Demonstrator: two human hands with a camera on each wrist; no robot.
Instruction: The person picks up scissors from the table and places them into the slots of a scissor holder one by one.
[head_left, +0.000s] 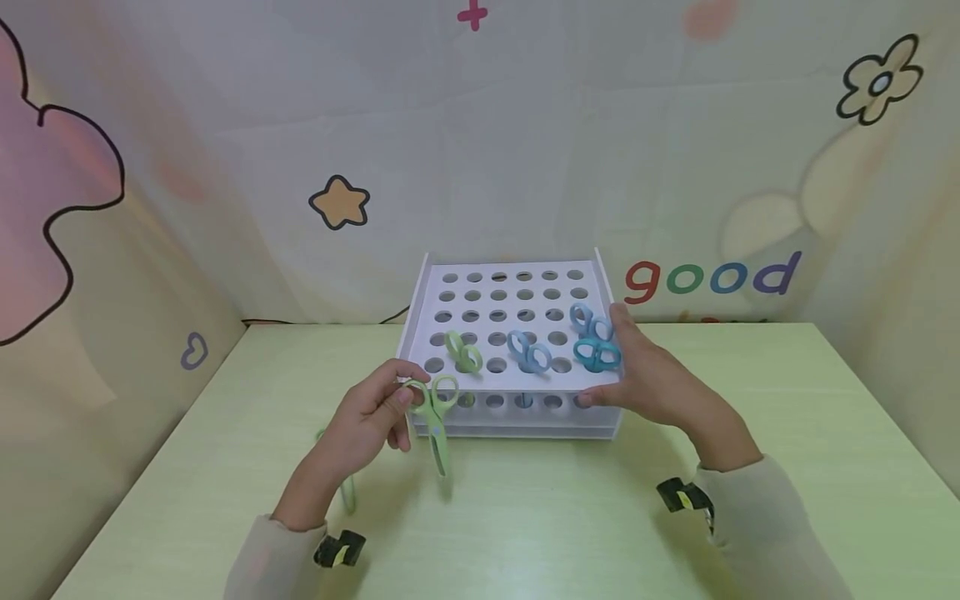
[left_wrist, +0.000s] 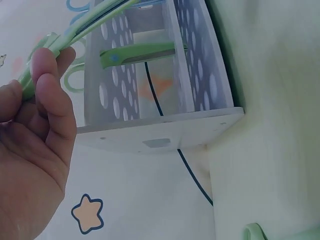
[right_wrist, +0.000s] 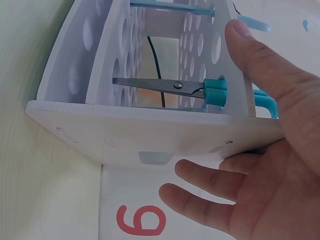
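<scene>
My left hand [head_left: 367,412] pinches light green scissors [head_left: 437,429] by a handle loop, blades hanging down at the front left corner of a white perforated rack [head_left: 510,380]. My right hand [head_left: 660,379] grips the rack's right side, its thumb [right_wrist: 260,55] at the top plate's edge and fingers by the side wall. Standing in the rack's holes are other green scissors [head_left: 463,353], light blue scissors [head_left: 529,353], a second light blue pair [head_left: 590,321] and teal scissors [head_left: 597,355]. The teal blades [right_wrist: 155,84] show inside the rack in the right wrist view.
Another green pair of scissors [head_left: 348,495] lies on the pale table [head_left: 540,517], partly hidden by my left forearm. Behind the rack hangs a printed cloth [head_left: 525,167]. A dark cable [left_wrist: 195,177] runs behind the rack.
</scene>
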